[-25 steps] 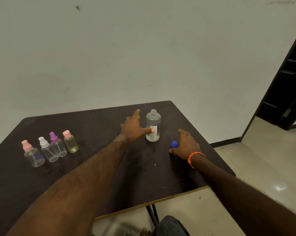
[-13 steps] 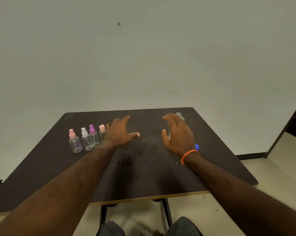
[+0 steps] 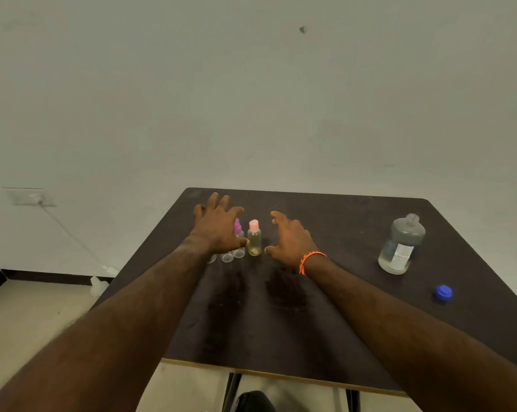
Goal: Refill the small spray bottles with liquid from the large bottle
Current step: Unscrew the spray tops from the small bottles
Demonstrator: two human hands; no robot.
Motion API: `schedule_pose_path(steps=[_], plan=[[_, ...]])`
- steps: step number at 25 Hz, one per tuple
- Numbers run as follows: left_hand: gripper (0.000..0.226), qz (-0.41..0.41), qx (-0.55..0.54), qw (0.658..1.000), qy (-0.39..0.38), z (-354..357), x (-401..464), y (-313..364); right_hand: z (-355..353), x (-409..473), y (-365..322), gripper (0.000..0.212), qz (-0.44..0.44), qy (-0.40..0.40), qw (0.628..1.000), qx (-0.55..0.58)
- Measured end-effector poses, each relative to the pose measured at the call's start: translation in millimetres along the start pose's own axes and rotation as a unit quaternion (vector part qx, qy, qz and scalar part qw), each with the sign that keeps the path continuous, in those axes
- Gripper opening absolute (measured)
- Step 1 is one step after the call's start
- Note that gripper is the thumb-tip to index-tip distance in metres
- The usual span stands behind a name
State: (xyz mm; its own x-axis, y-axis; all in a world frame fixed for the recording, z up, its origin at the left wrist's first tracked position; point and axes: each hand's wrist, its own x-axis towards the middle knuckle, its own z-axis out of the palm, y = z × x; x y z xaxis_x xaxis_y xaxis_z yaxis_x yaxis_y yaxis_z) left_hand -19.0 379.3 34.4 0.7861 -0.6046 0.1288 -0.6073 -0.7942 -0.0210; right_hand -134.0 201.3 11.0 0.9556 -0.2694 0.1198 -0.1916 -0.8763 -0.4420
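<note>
A plain pale wall (image 3: 251, 99) fills the top of the head view, with a small dark mark high on it and a wall socket (image 3: 28, 197) at the left, from which a white cable (image 3: 73, 236) runs down toward the floor (image 3: 28, 316). Below stands a dark desk (image 3: 325, 322) with a light front edge.

At the far middle of the desk stands a row of small spray bottles. The rightmost one, the yellow bottle (image 3: 254, 239), is upright with a pink cap and holds pale yellowish liquid. Just left of it is a clear bottle with a purple cap (image 3: 238, 230), partly behind the left hand (image 3: 217, 227); the clear bases of two more bottles (image 3: 226, 257) show under that hand. The left hand is spread wide over the row, fingers apart, its thumb just beside the yellow bottle; whether it touches is hard to tell. It holds nothing.

The right hand (image 3: 290, 239) hovers just right of the yellow bottle, curled open with thumb and fingers apart, empty. An orange bracelet (image 3: 310, 260) circles that wrist.

Well apart, at the right of the desk, the large bottle (image 3: 401, 245) stands upright and uncapped, clear liquid inside. Its white label (image 3: 401, 255) is too blurred to read. The blue cap (image 3: 443, 292) lies nearer the desk's front, close to the large bottle but apart from it.
</note>
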Motion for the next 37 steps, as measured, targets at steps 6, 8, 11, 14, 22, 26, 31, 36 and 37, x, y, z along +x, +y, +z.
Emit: schedule_pose_path(steps=[6, 8, 11, 14, 22, 26, 31, 36, 37], plan=[[0.078, 0.044, 0.006, 0.998, -0.033, 9.4, 15.0, -6.4, 32.4, 28.8, -20.5, 0.100, 0.033, 0.004, 0.998, 0.045], [0.077, 0.051, 0.008, 0.998, -0.040, 12.8, 14.7, -4.8, 34.8, 27.3, -19.7, 0.094, 0.037, 0.024, 0.998, 0.051], [0.086, 0.062, 0.008, 0.998, -0.031, 11.2, 11.9, -2.1, 27.7, 17.4, -10.6, 0.089, 0.030, 0.042, 0.996, 0.066], [0.090, 0.077, 0.001, 0.997, -0.010, 1.6, 3.4, 6.5, 12.9, -2.3, 3.4, 0.090, 0.034, 0.052, 0.994, 0.089], [0.102, 0.177, -0.066, 0.980, 0.058, 16.9, -46.7, 85.2, -29.7, -80.0, 40.4, 0.096, 0.054, 0.067, 0.989, 0.117], [0.095, 0.160, -0.132, 0.978, 0.012, 44.4, -59.0, 120.8, -38.6, -111.7, 51.3, 0.104, 0.069, 0.035, 0.990, 0.120], [0.055, 0.159, -0.231, 0.960, 0.005, 63.5, -61.1, 138.3, -41.0, -126.1, 58.1, 0.105, 0.074, 0.001, 0.990, 0.124], [0.026, 0.137, -0.283, 0.949, 0.014, 63.4, -63.4, 147.3, -44.5, -124.2, 56.6, 0.050, 0.044, 0.059, 0.996, 0.058], [0.026, 0.131, -0.287, 0.949, 0.013, 62.6, -63.3, 147.7, -46.4, -122.8, 55.4, 0.039, 0.039, 0.076, 0.995, 0.041]])
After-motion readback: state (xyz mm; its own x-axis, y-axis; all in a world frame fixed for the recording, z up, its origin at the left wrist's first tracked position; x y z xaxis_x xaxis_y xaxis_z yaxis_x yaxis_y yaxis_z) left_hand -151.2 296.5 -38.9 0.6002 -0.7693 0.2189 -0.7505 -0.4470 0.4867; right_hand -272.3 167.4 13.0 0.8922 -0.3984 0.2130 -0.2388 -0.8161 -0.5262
